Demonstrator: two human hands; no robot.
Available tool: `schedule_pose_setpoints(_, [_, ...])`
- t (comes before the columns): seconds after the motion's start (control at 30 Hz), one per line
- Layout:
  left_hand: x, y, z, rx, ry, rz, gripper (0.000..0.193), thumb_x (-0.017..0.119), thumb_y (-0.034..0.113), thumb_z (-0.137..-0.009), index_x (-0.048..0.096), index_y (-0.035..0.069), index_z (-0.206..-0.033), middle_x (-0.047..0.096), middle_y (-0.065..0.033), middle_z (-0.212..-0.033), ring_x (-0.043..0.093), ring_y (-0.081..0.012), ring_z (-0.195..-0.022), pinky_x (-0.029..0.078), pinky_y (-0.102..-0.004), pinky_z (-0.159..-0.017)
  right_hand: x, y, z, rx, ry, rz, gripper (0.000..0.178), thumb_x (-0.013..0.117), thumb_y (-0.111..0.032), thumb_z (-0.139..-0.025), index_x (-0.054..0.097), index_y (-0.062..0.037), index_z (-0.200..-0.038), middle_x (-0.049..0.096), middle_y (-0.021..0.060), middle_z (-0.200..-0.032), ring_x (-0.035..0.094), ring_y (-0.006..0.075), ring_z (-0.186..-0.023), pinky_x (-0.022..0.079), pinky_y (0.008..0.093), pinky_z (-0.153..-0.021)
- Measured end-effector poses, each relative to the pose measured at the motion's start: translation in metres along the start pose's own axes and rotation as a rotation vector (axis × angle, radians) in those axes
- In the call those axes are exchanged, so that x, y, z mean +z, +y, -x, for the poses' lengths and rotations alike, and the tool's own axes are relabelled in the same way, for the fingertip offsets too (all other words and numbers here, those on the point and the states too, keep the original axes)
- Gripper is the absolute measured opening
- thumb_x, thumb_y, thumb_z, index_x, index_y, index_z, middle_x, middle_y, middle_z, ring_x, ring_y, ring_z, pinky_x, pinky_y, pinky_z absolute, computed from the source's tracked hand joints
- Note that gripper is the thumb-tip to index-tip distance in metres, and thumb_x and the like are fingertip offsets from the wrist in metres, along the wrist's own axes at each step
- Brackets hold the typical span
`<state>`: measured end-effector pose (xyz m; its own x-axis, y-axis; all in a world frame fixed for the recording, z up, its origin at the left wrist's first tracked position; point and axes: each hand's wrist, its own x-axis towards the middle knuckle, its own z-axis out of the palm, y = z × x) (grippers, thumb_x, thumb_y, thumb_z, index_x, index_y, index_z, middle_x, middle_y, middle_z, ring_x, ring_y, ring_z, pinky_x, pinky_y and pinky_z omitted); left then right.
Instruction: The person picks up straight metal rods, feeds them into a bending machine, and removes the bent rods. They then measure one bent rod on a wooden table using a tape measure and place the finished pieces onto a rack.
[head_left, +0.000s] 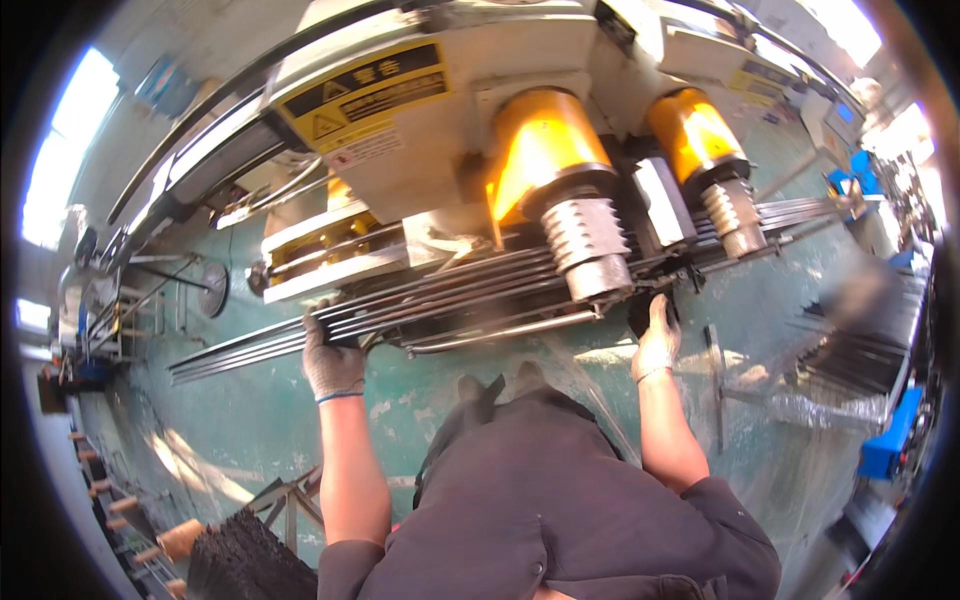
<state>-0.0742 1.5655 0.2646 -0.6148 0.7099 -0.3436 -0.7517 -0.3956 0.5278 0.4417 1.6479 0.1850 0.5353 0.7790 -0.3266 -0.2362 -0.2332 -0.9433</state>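
Observation:
A bundle of long, thin dark metal bars (pixel 450 293) runs crosswise in front of me, from the left up to the far right, passing below the machine's spindles. My left hand (pixel 333 368), in a pale glove with dark fingertips, is closed around the bars toward their left end. My right hand (pixel 655 345), gloved alike, is closed at the bars' near side just right of the larger ribbed spindle (pixel 586 245); its thumb points up and its fingers are partly hidden. Below the bars lies a pale metal rod (pixel 505 332) on the machine's front.
A pale machine (pixel 390 150) with two shiny orange cylinders (pixel 548 140) (pixel 697 130) stands ahead. A rack of dark bars (pixel 850 365) stands at right. At lower left lie a dark stack (pixel 248 560) and cardboard tubes (pixel 180 540). The floor (pixel 400 420) is green.

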Motion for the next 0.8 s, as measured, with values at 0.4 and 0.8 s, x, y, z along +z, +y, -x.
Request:
schedule_pose_setpoints(0.4, [-0.021,0.071,0.011,-0.213,-0.187,0.126,0.057,0.053,0.049,-0.11,0.053,0.002,-0.143,0.062,-0.0212,-0.146,0.056,-0.0425,-0.138,0.04,-0.0622,-0.12,-0.026,0.129,0.006,0.016,0.006,0.234,0.014,0.068,-0.016,-0.102,0.073,-0.006,-0.11,0.073,0.0045,-0.094,0.068,0.0177,-0.072,0.056,0.0346,-0.06])
schedule_pose_setpoints(0.8, [-0.221,0.42,-0.148,0.212,0.277,-0.021,0.035,0.051,0.04,-0.112,0.065,0.008,-0.116,0.075,-0.0114,-0.116,0.071,-0.0355,-0.111,0.059,-0.0588,-0.099,-0.036,0.235,0.182,0.564,-0.127,0.628,0.022,0.068,-0.034,-0.102,0.065,-0.0139,-0.095,0.067,0.0046,-0.089,0.067,0.0222,-0.081,0.049,0.0408,-0.062])
